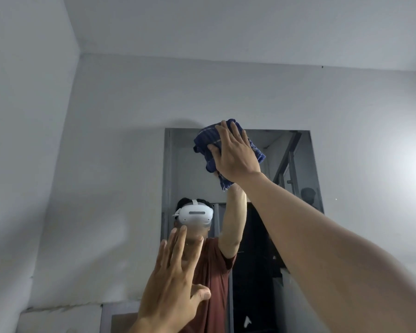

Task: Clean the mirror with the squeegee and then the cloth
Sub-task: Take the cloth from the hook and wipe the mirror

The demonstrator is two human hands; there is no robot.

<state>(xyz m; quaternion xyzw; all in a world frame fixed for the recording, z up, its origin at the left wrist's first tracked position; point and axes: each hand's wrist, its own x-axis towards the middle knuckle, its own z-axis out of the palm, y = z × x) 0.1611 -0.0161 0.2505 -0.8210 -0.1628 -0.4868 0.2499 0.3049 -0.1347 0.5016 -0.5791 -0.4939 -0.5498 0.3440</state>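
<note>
the right hand [235, 152] presses the bunched blue cloth [209, 140] flat-palmed against the mirror [286, 150] at its top edge, so unwiped glass lies below, while the left hand [173, 272] hovers lower, spread and empty.

Bare forearms; the mirror [183, 164] reflects a maroon short-sleeved shirt [216, 272] and white headset [195, 213].

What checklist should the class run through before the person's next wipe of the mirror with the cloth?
1. Cloth under the right hand: ok.
2. Cloth pressed on the mirror near its top edge: ok.
3. Left hand free, fingers spread: ok.
4. Squeegee put away: cannot tell, not in view.
5. Glass below free of streaks: cannot tell.
</note>
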